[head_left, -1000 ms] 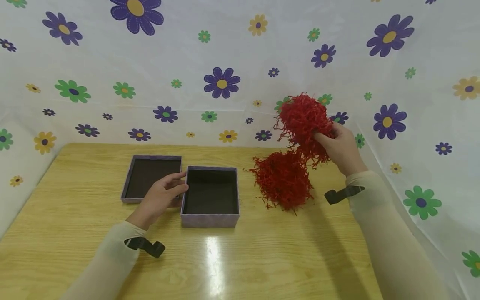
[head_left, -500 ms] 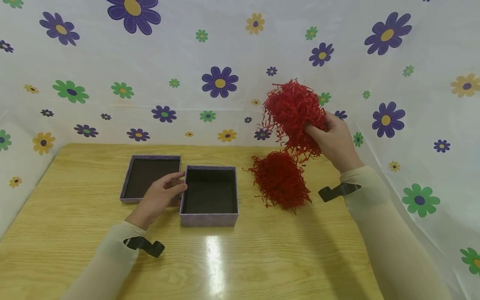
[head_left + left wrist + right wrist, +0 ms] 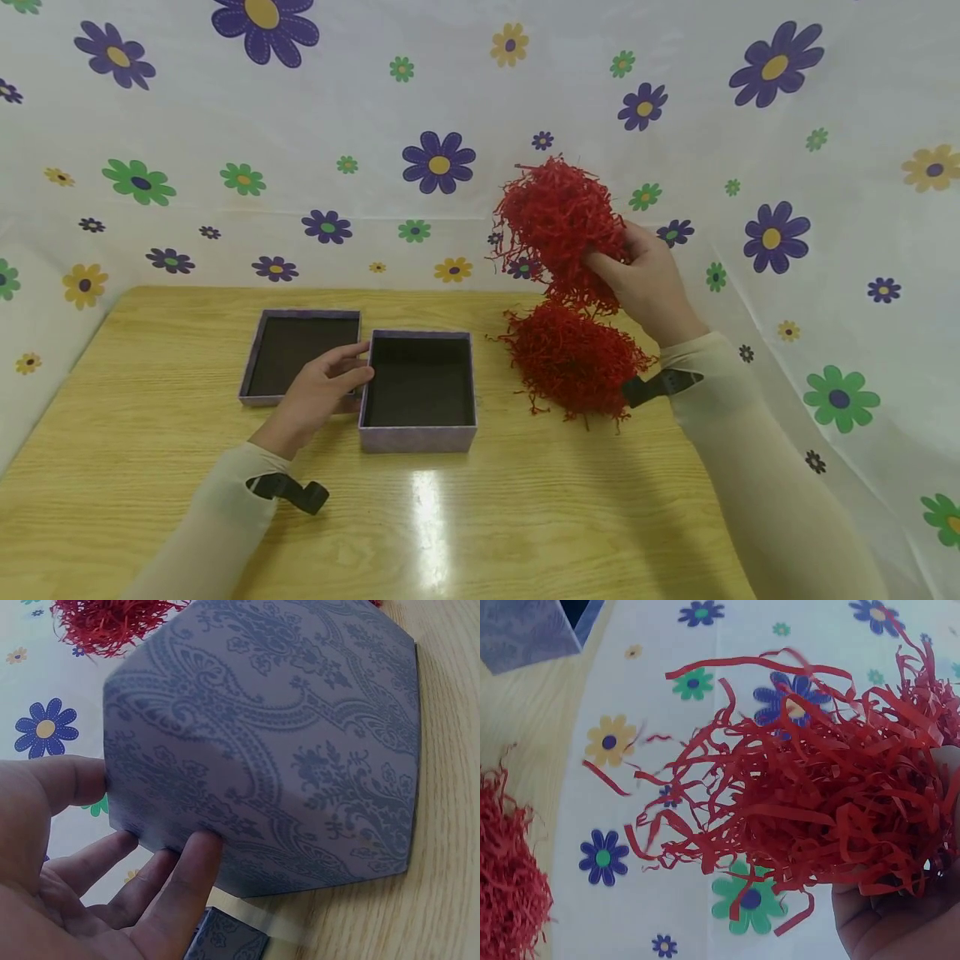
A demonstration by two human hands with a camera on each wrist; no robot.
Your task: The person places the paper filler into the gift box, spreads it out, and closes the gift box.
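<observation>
My right hand [image 3: 647, 287] holds a large tuft of red shredded paper [image 3: 558, 218] in the air, thumb on the near side. Loose strips trail from the tuft in the right wrist view, and the paper hides part of the fingers. Below it on the table lies a second heap of red shredded paper [image 3: 573, 371]. My left hand [image 3: 313, 398] rests against the left side of an open purple box [image 3: 417, 440] with a dark inside. In the left wrist view its fingertips touch the patterned outer wall [image 3: 285, 750], with the fingers fairly straight.
The shallow box lid [image 3: 296, 346] lies inside up, left of the box and partly behind my left hand. All of it stands on a yellow wooden table [image 3: 510, 517]. A white flowered cloth [image 3: 360, 100] hangs behind the table and along the right side.
My right hand has moved left with the tuft of red shredded paper, which now hangs clear to the left of where it was. My left hand and the box stay in place.
</observation>
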